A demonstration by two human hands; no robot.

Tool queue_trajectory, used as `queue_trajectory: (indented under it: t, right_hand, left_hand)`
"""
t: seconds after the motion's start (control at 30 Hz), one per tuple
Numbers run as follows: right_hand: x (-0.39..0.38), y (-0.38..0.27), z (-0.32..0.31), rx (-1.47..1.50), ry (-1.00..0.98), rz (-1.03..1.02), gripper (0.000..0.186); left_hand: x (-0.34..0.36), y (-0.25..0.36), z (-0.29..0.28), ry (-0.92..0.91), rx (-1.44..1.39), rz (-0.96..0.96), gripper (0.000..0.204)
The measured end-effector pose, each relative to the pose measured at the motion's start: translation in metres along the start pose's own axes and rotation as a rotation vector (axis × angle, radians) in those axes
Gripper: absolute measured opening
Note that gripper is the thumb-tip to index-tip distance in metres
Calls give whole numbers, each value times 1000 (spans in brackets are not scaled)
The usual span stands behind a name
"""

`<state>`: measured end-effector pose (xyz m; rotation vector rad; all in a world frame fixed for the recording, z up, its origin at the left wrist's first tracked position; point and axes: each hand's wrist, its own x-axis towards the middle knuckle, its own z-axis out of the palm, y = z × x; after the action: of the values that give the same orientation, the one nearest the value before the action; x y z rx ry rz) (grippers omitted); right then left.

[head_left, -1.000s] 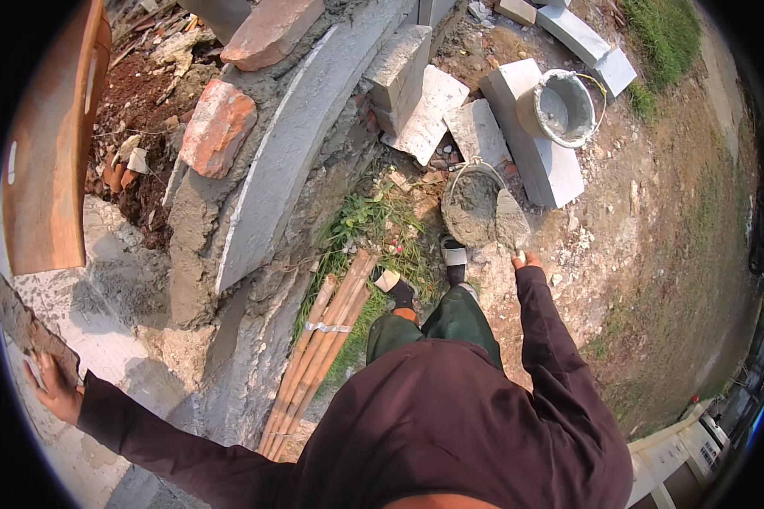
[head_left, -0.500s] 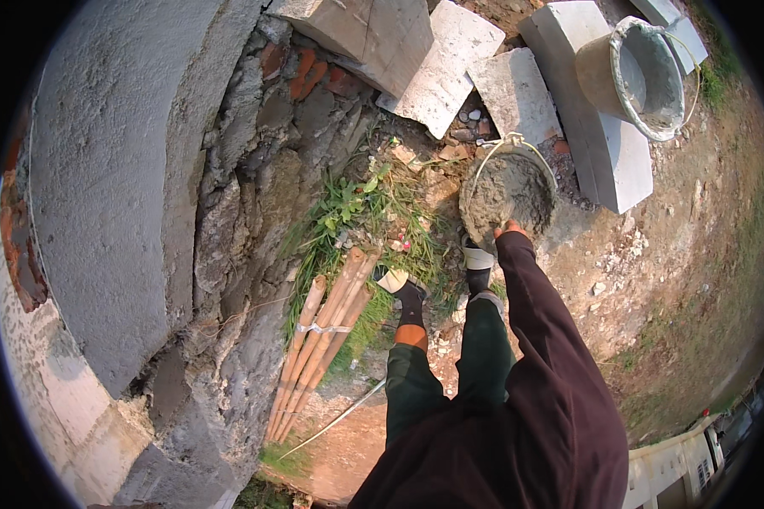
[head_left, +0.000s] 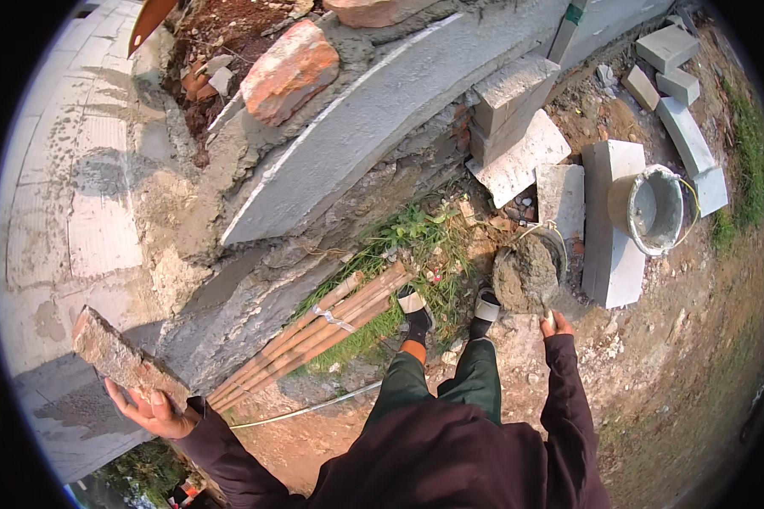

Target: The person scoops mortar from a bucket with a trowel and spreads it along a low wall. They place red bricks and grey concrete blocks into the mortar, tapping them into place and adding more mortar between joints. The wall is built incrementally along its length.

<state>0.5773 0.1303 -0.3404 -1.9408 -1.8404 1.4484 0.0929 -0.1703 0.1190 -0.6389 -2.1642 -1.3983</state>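
Observation:
My left hand holds up a rough, mortar-crusted brick at the far left, with the fingers along its lower side. Out to the right, my right hand is closed around the handle of a trowel. Its blade is hard to make out against the grey mortar. Just beyond that hand stands a bucket with a heap of wet mortar in it.
A rendered low wall curves across the far side, with a reddish stone on top. Tied bamboo poles lie left of my feet. Pale blocks and a second bucket stand at the right.
My left hand has come into view with the brick. My right hand has drawn back from the mortar bucket toward me. The view has swung left, showing more of the wall.

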Motion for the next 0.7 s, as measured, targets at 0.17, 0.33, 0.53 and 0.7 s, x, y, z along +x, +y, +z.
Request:
queue_trajectory:
  t: [0.17,0.33,0.53,0.7]
  right_hand:
    - [-33,-211,-90,-201,-279,-321,44]
    - [-68,-466,-101,-474,-458,-821,43]
    - [-98,-656,-20,-949,-32,-1681,43]
    - [-124,-672,25,-939,21,-1761,46]
  left_hand:
    - [-10,-10,-27,-49,-132,-150,102]
    - [-12,-22,-58,9,-106,-252,99]
    - [-27,-62,-96,9,10,-175,98]
    - [-36,-81,-103,22,-146,-321,94]
